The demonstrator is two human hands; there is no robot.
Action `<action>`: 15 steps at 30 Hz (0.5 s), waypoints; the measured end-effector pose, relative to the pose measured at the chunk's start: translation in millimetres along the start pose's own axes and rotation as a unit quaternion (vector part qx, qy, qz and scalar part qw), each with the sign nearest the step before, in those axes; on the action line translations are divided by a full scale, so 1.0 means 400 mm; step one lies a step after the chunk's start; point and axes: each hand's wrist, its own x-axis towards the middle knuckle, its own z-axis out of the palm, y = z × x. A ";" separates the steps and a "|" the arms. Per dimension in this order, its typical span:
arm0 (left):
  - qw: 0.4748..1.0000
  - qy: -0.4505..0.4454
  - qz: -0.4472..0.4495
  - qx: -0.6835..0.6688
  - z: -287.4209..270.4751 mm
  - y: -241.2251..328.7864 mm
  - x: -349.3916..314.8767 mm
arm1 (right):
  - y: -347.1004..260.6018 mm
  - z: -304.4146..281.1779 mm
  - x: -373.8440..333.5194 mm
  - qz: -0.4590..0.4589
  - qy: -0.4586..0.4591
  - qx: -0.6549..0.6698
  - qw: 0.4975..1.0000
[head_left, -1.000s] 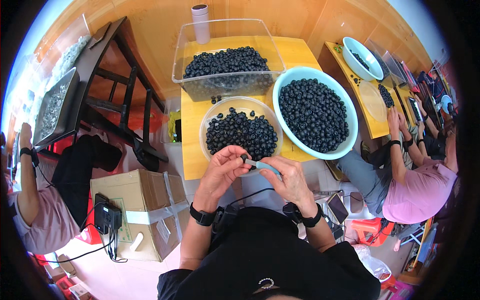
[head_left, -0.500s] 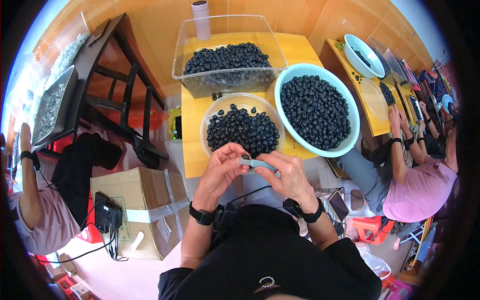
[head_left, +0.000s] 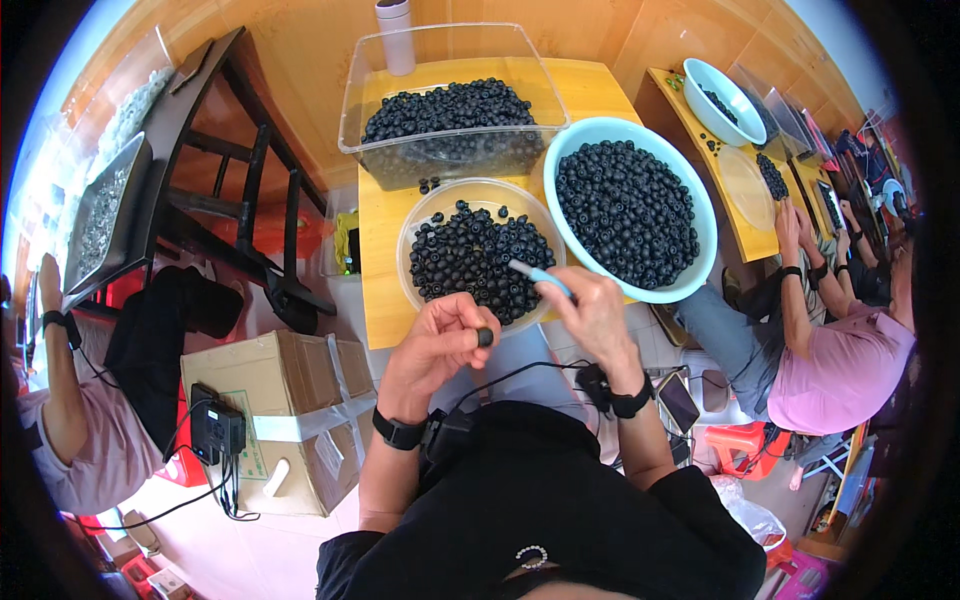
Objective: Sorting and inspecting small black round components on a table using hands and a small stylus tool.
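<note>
Between the thumb and fingers of my left hand (head_left: pixel 435 345) is a small round black piece (head_left: pixel 485 337), pinched near the table's front edge. My right hand (head_left: pixel 592 315) grips a small tool with a light blue handle and flat grey blade (head_left: pixel 540 277), which looks like a trimming knife. Its blade points left over a shallow round clear tub (head_left: pixel 404 252), apart from the held piece. Loose black pieces (head_left: pixel 455 255), several showing a hole, lie in that tub. A light blue basin (head_left: pixel 708 245) to the right holds a heap of similar pieces.
Behind the tub stands a clear rectangular bin (head_left: pixel 400 165) of black pieces, with a pale bottle (head_left: pixel 398 45) beyond it. A cardboard box (head_left: pixel 300 380) and dark wooden stand (head_left: pixel 240 210) are to the left. Co-workers sit at both sides; one wears a pink shirt (head_left: pixel 835 375).
My right hand has moved right and up, taking the blade away from the piece in my left hand. My left hand has dropped slightly, still pinching the piece.
</note>
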 end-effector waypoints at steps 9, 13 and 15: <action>0.998 0.062 0.015 -0.011 -0.017 -0.007 0.011 | -0.070 -0.034 -0.020 -0.002 -0.040 0.093 0.995; 0.997 0.072 0.015 -0.009 -0.017 -0.010 0.010 | -0.079 -0.019 -0.023 -0.050 -0.062 0.087 0.993; 0.997 0.072 0.011 -0.009 -0.013 -0.009 0.009 | -0.082 -0.019 -0.023 -0.056 -0.068 0.086 0.992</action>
